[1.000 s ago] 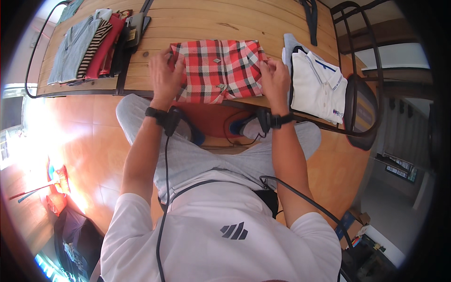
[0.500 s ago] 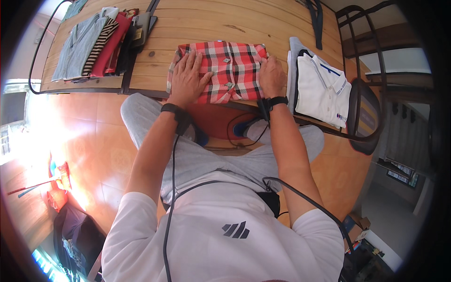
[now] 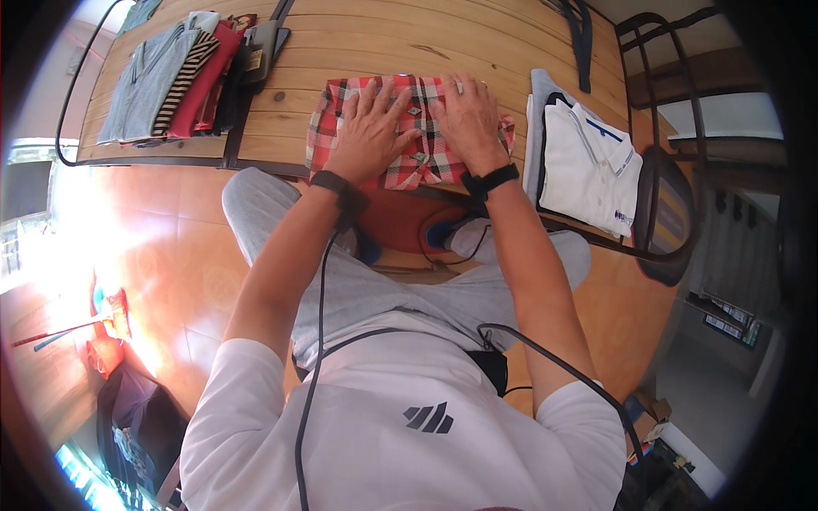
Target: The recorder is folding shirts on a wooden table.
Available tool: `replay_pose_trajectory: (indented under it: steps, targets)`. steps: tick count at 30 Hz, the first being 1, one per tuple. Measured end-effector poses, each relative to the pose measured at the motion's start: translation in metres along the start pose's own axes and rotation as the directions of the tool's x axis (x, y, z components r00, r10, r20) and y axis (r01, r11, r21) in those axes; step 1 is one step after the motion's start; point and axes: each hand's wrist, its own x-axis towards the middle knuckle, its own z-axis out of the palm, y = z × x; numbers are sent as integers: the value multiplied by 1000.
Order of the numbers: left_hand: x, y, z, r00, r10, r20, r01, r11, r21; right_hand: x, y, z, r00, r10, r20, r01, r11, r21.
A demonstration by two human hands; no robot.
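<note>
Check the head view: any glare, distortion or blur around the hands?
In the head view, glare whites out floor at left; fisheye bends the table's front edge, picture corners black; left hand, right hand and plaid shirt lie outside the glare, outlines readable.

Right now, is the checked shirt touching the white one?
Apart. The head view shows it: a narrow strip of bare wood and a grey garment's edge lie between the checked shirt and the white one.
</note>
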Motion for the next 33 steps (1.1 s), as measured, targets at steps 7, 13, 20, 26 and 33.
replay_pose_trajectory:
  steps: [7, 13, 20, 26, 33]
  targets:
    - [-5, -25, 17, 997, -79, 25, 80, 996, -37, -22, 35, 37, 989, 52, 141, -51, 999, -9]
    - [-3, -27, 8, 988, -127, 93, 134, 988, -76, -26, 39, 40, 988, 42, 150, -46, 999, 26]
    - [-13, -44, 10, 990, -126, 61, 121, 989, 84, -31, 48, 29, 981, -4, 195, -10, 997, 72]
    - [-9, -40, 10, 990, -120, 80, 110, 987, 119, -34, 48, 22, 969, 46, 241, -45, 999, -10]
    - [-11, -41, 10, 988, -132, 76, 121, 984, 128, -61, 48, -4, 972, 91, 215, -52, 983, -177]
